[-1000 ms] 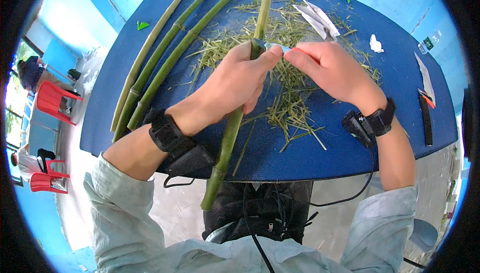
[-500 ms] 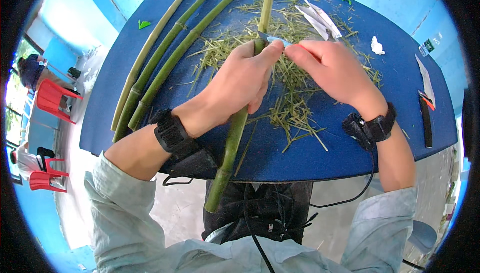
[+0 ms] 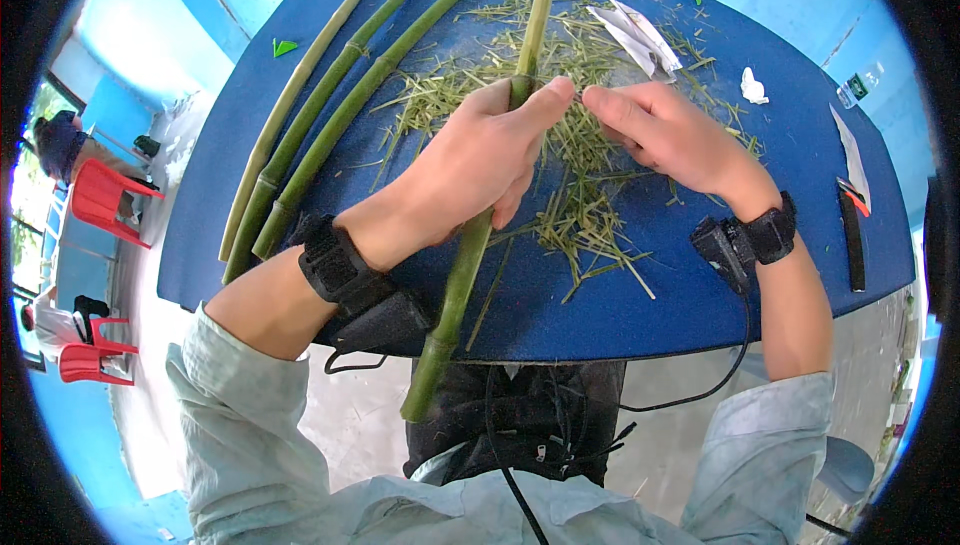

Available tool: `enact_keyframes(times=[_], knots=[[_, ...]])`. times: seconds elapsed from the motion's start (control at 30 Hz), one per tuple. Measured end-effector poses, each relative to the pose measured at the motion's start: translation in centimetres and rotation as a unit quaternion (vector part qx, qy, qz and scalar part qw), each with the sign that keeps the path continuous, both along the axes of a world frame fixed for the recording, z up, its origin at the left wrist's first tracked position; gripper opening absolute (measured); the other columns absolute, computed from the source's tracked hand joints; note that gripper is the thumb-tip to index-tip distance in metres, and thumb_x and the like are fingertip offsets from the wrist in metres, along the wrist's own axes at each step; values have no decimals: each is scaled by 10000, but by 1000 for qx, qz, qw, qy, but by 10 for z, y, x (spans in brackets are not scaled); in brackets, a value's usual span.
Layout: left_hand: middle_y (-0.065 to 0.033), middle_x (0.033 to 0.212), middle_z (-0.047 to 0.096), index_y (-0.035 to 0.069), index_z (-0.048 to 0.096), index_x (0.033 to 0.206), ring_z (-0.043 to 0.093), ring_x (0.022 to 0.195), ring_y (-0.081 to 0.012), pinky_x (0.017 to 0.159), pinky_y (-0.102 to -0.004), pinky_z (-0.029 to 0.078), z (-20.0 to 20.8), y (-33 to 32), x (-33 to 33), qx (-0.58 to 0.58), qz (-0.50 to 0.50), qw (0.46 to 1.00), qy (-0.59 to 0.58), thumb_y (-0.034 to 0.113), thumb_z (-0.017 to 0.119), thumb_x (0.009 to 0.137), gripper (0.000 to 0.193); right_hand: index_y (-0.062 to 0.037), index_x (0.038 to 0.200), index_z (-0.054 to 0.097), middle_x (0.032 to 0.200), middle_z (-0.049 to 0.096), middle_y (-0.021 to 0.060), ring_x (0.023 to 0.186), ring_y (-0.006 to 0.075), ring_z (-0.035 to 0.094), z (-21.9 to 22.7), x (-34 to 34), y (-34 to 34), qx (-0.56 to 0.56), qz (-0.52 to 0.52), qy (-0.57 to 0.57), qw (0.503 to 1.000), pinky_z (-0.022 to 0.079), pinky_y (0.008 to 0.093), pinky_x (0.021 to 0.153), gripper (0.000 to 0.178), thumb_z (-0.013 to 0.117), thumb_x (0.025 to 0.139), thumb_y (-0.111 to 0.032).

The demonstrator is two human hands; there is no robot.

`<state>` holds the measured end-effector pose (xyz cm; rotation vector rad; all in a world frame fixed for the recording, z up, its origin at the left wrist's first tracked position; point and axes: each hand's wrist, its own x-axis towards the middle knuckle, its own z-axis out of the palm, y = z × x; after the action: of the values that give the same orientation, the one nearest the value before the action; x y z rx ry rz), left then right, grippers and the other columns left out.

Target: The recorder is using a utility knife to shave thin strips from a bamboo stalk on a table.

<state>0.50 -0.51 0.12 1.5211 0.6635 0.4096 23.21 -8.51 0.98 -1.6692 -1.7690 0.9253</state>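
Note:
My left hand (image 3: 480, 150) is wrapped round a bamboo stalk (image 3: 462, 280). The stalk's upper end is scraped pale above a node; its lower end is green and juts past the table's near edge. My left thumb points right, toward my right hand (image 3: 675, 135). The right hand is closed, its fingers curled and its thumb tip just apart from the left thumb. The small blue-handled knife seen in it a moment earlier is hidden now. Thin bamboo shavings (image 3: 580, 235) lie beneath and around both hands.
Two green bamboo stalks (image 3: 335, 145) and a paler one (image 3: 290, 115) lie at the left of the blue table (image 3: 700, 295). White paper (image 3: 640, 40), a crumpled tissue (image 3: 754, 87) and a black-and-orange tool (image 3: 853, 235) are at the right. Red chairs (image 3: 105, 203) stand far left.
My right hand has turned and drawn slightly right, away from the stalk. The knife blade and blue handle, visible against the stalk before, no longer show. My left hand keeps its hold.

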Motion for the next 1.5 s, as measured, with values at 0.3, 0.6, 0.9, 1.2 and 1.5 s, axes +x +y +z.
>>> enact_keyframes(times=[0.3, 0.6, 0.9, 1.2, 1.5], knots=[[60, 582, 359, 141, 404, 872, 374, 394, -74, 364, -272, 331, 2, -3, 1, -13, 29, 999, 17, 479, 502, 1135, 440, 2, 825, 635, 609, 508, 98, 571, 236, 487, -3, -15, -2, 149, -36, -110, 982, 391, 410, 563, 591, 564, 1089, -522], [67, 580, 361, 138, 417, 881, 385, 392, -75, 366, -272, 333, 4, -10, 6, -16, 39, 999, 24, 466, 495, 1138, 424, -62, 907, 737, 701, 638, 187, 657, 380, 631, -6, -9, 7, 233, -125, -204, 943, 463, 459, 602, 535, 564, 1070, -541], [42, 568, 390, 134, 397, 836, 400, 392, -88, 377, -274, 357, -2, -1, 3, 6, 33, 999, -10, 459, 519, 1129, 454, -11, 867, 650, 634, 514, 150, 586, 265, 463, -2, -11, 2, 151, -36, -161, 975, 404, 418, 583, 550, 554, 1097, -501], [21, 573, 416, 125, 394, 794, 411, 389, -100, 383, -280, 378, 1, -4, 4, 40, 27, 999, 10, 457, 515, 1130, 488, 13, 833, 601, 610, 440, 94, 594, 184, 408, -8, -1, 4, 116, -2, -104, 988, 360, 405, 570, 615, 532, 1103, -535], [9, 570, 432, 92, 427, 836, 440, 390, -117, 370, -304, 365, -1, -3, 3, 40, 37, 998, 27, 461, 490, 1135, 479, 8, 874, 647, 640, 517, 156, 593, 266, 490, -3, -11, 0, 136, -31, -139, 980, 410, 419, 591, 595, 552, 1088, -540]])
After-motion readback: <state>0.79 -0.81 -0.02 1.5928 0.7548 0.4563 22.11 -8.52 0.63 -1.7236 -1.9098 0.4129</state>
